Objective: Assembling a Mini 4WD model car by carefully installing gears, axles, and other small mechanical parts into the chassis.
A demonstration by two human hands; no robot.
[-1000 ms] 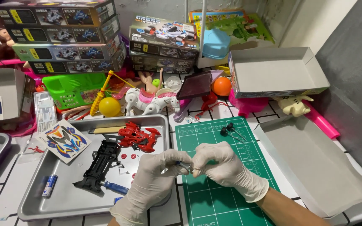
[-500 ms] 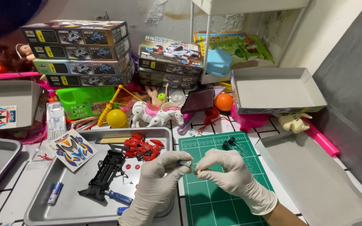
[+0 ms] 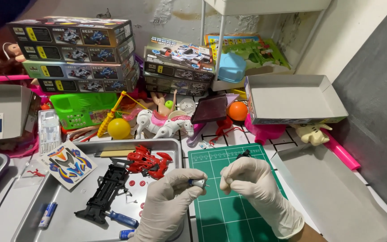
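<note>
Both of my hands wear white gloves and meet over the left part of a green cutting mat (image 3: 229,215). My left hand (image 3: 171,201) pinches a small grey motor-like part (image 3: 198,183) with a thin shaft pointing right. My right hand (image 3: 251,183) is closed just to the right of it, its fingertips curled near that shaft; whatever it pinches is too small to make out. On the metal tray (image 3: 63,201) to the left lie a black toy car chassis (image 3: 106,192), a red plastic part frame (image 3: 148,162) and a blue-handled screwdriver (image 3: 119,218).
Stacked model car boxes (image 3: 75,54) and toys, including a white toy horse (image 3: 162,125), a yellow ball (image 3: 118,128) and an orange ball (image 3: 237,110), crowd the back. An open grey box (image 3: 292,96) and its lid (image 3: 332,192) lie on the right. A sticker sheet (image 3: 68,162) rests at the tray's left corner.
The view has tilted and shifted slightly. My hands stay together over the mat, now a bit farther apart, with the grey part showing in my left fingers.
</note>
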